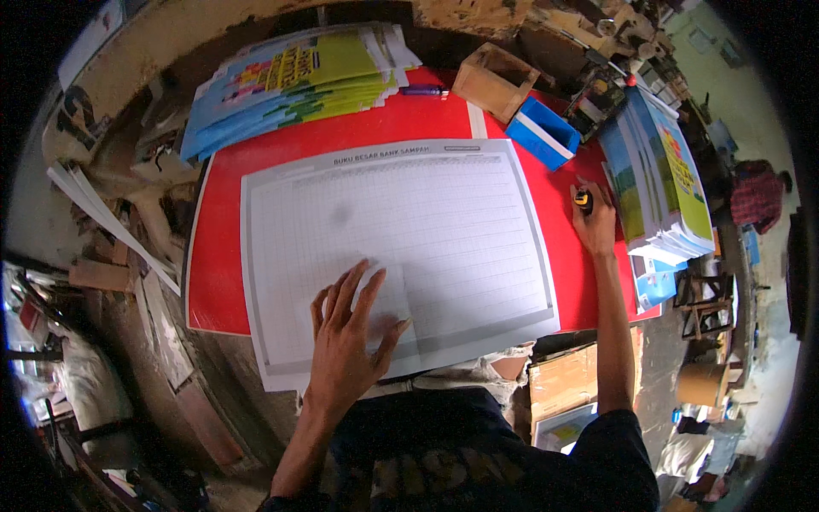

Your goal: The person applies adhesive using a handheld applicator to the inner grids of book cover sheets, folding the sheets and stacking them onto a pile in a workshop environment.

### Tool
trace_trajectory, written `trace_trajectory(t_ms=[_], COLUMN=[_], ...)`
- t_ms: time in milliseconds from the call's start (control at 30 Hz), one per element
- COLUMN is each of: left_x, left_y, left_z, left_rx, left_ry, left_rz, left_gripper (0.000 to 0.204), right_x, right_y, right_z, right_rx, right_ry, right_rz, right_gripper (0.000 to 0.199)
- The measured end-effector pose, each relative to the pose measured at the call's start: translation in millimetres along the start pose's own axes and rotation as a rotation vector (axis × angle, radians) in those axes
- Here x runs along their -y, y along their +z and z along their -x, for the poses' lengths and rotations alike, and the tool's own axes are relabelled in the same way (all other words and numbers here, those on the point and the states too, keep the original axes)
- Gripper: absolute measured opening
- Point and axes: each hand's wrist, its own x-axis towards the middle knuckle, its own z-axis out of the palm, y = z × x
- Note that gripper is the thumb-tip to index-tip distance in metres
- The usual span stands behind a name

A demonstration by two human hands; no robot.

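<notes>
A large white sheet printed with a grey-bordered grid table (pixel 444 230) lies across the red tabletop (pixel 226 213), its near edge hanging past the table's front. Over the sheet's lower middle is my left hand (pixel 345 320), fingers spread and holding nothing; whether the fingertips touch the paper is unclear. To the right of the sheet, my right hand (pixel 595 222) is closed around a small black-and-yellow object (pixel 583 200). Its exact kind is hidden by the fingers. That hand rests near the red surface, beside a stack of booklets (pixel 653 175).
Another pile of colourful booklets (pixel 294 85) sits at the far left, with a purple pen (pixel 422 90) beside it. A wooden box (pixel 495 81) and a blue open box (pixel 543 134) stand at the far right. Wooden planks (pixel 205 422) lie left of the table.
</notes>
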Motion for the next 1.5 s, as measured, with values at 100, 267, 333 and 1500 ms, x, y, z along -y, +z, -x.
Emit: trace_trajectory(t_ms=[100, 267, 333, 1500], left_x=[6, 12, 10, 16], left_y=[2, 13, 11, 16], left_z=[8, 7, 6, 3], left_rx=[0.032, 0.054, 0.059, -0.019], left_ry=[-0.006, -0.04, -0.029, -0.079], left_rz=[-0.114, -0.178, -0.217, -0.114], left_gripper=[0.096, 0.131, 0.132, 0.124], right_x=[21, 117, 180, 254], right_y=[-4, -36, -51, 16], right_z=[0, 5, 17, -20], right_rx=[-0.008, 0.252, 0.52, 0.759], right_ry=[-0.094, 0.415, 0.411, -0.252], right_rz=[0.056, -0.189, -0.366, -0.546], right_gripper=[0.021, 0.017, 0.018, 0.04])
